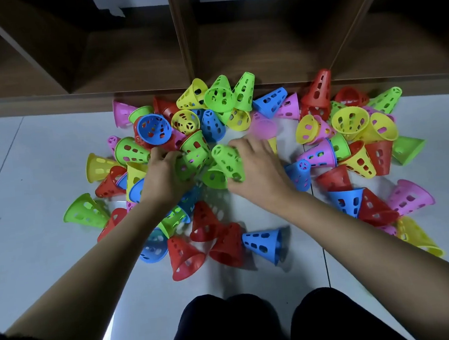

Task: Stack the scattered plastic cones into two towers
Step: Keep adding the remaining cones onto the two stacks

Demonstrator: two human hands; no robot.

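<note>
**Floor** (14,190), pale tile, before a dark wooden shelf unit (135,55). It bears the cones, all loose and mostly on their sides, heaped between the shelf foot and the person's knees. No tower stands yet.

**Left scatter:** green cone (85,212) and yellow cone (98,167), both lying flat. Risk: they roll off if a forearm brushes them.

**Left hand** (161,176): fingers curled into the heap, gripping what looks like a nested green pair (193,156); fingertips mostly hidden. Risk: neighbours wedged against the pair may drag along or tumble as it lifts.

**Right hand** (259,172): thumb and fingers curled round a single lime cone (228,162), narrow end away from the person, just beside the pair. Risk: set on askew, its rim may catch a side hole and jam.

**Pink cone** (264,129), just beyond the right hand: blurred, likely unsettled.

**Right scatter:** red cone (318,89) upright against the shelf; far yellow cone (419,236) outlying. Risk: the crowded floor leaves little flat footing, so a tower base may sit on a stray rim and lean.
</note>
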